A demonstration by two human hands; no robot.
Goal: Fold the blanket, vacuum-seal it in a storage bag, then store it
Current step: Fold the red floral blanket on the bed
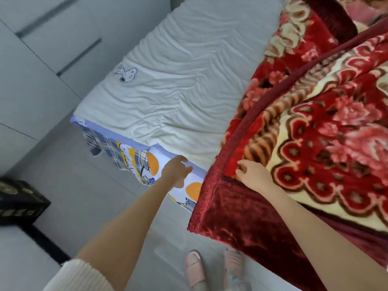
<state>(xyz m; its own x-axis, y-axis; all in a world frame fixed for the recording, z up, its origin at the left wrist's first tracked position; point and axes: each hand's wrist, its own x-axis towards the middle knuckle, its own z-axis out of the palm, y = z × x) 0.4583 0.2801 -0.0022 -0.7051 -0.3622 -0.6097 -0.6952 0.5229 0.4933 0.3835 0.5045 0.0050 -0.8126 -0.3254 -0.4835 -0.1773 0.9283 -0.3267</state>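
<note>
The blanket [315,122], red plush with a floral print, covers the right part of the bed and spills over its near edge toward the floor. At the far left stand pale wardrobe doors [42,49], with a dark box [19,198] on the floor nearer. A rumpled white pad [178,80] covers the left of the bed above a cartoon-print sheet [134,156]. The left hand [175,171] hangs at that sheet's edge, fingers loosely curled and holding nothing, just left of the blanket's hem. The right hand [253,175] rests on the blanket inside the hem, fingers bent; I cannot tell whether they pinch the fabric. The hem runs from near to far right, so the right hand is nearer and the left must cross rightward.
</note>
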